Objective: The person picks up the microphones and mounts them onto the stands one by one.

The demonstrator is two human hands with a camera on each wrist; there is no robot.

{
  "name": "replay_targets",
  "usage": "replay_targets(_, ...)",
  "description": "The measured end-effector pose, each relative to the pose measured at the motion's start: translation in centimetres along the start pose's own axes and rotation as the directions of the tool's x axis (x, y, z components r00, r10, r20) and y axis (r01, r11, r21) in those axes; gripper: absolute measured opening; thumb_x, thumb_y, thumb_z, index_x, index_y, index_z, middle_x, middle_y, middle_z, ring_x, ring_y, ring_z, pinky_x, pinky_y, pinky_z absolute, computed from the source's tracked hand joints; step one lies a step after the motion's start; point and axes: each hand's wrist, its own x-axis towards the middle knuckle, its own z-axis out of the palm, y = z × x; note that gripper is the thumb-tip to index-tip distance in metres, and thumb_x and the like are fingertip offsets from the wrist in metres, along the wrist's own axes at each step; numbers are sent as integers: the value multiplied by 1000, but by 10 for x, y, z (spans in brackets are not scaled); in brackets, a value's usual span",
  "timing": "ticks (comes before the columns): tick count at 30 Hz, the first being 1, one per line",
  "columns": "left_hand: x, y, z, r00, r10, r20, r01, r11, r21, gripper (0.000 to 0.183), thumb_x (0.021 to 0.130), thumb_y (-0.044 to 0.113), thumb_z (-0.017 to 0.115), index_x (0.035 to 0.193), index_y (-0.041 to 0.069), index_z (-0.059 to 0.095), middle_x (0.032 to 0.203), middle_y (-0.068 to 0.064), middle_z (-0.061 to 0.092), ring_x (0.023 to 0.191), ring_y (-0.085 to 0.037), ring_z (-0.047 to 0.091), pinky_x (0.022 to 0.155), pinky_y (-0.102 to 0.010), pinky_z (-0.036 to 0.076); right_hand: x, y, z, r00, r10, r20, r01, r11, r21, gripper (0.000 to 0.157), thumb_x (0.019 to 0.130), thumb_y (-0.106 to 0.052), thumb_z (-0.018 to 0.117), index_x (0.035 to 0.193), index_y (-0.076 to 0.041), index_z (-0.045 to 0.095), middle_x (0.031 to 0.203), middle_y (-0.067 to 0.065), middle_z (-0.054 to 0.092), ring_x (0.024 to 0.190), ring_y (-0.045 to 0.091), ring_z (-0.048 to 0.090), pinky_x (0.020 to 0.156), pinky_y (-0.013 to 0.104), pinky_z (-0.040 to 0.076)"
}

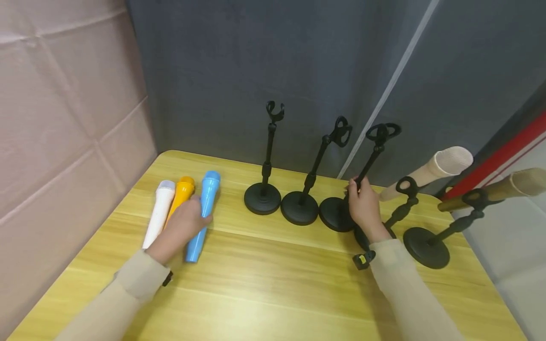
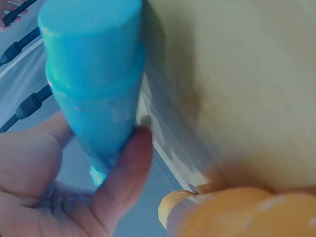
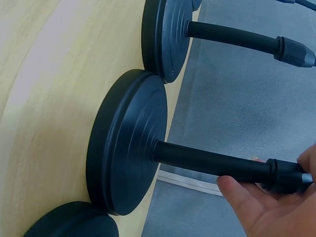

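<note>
My left hand holds a blue microphone at the left of the table; in the left wrist view, thumb and finger lie around the blue microphone. An orange microphone and a white microphone lie beside it, partly covered by that hand. On the right, my right hand grips the pole of a black microphone stand, third from the left. The right wrist view shows the fingers around the upper pole near the collar, with the round stand base below. Its ring clip holds nothing.
Two black stands, one and another, stand left of the gripped one with bare clips. To the right, a beige microphone and a gold microphone tilt at two further stands. A grey partition rises behind the table.
</note>
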Motion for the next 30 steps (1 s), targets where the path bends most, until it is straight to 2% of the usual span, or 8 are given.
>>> replay_targets(4,-3,1,0,1000,16,10,-15,996,-92,67,90,25,73,136,-13,43,112,-26,65,88,-29,63,78,-40,56,-3,-1,0,1000,3,-18,-3,1000,-10,37,111,-31,32,120,-1,51,112,21,71,100,39,70,80,46,53)
replay_targets(8,-6,3,1,999,45,25,-41,986,-162,68,89,25,72,137,-14,42,112,-27,65,87,-28,64,75,-37,57,-6,-2,1,999,1,-33,-1,1000,-1,32,110,-27,34,117,-2,52,109,20,72,99,38,71,83,50,55)
replay_targets(14,-9,9,2,996,90,24,-85,980,-178,65,89,26,71,135,-12,45,111,-23,65,86,-27,63,74,-36,56,-15,-6,2,999,-13,-30,14,1000,17,32,109,-28,34,114,-3,53,107,19,73,97,36,72,79,46,55)
replay_targets(20,-12,16,3,992,127,29,-118,971,-209,46,88,25,68,118,-5,49,93,-16,60,77,-25,59,65,-30,50,-23,-9,2,1000,-17,-20,17,1000,2,35,110,-31,33,115,-3,54,106,17,73,96,34,72,77,42,52)
replay_targets(24,-13,19,4,990,135,30,-124,965,-233,42,88,24,67,115,-3,49,90,-14,58,76,-24,58,64,-29,48,-30,-10,1,999,-25,-20,25,1000,-10,33,110,-31,34,114,-5,54,104,15,73,93,33,72,73,40,52)
replay_targets(30,-15,23,5,990,141,28,-128,954,-270,39,89,25,66,114,0,50,91,-13,60,75,-24,59,65,-30,50,-39,-11,2,999,-31,-27,31,999,-21,33,110,-32,35,112,-5,54,102,17,73,91,33,71,78,46,54)
